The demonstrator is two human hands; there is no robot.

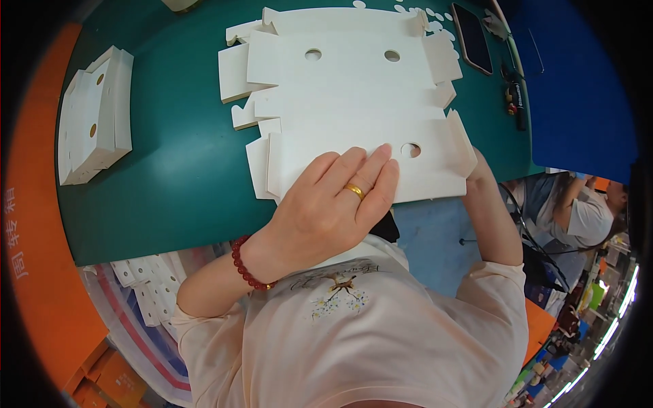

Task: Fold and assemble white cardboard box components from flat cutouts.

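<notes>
Flat white carton blanks (pixel 354 88) with folded-up side flaps and round holes lie in front of me, more than one layer showing at the left edge. My left hand (pixel 333 194) rests on the near part of the top blank, fingers stretched out and close together, fingertips beside a round hole (pixel 411 150). That hole looks partly filled by white card. My right hand (pixel 477 170) is at the blank's near right corner; its wrist shows, but the raised right flap (pixel 461 144) hides the fingers.
A stack of folded white cartons (pixel 95 119) stands on the green table (pixel 173 163) at left. Small white discs (pixel 435 20) lie scattered at the far right, near a phone (pixel 471 39) and a dark pen-like item (pixel 520 102). A bag of white cartons (pixel 146 285) sits below left. Another person (pixel 585 211) is at right.
</notes>
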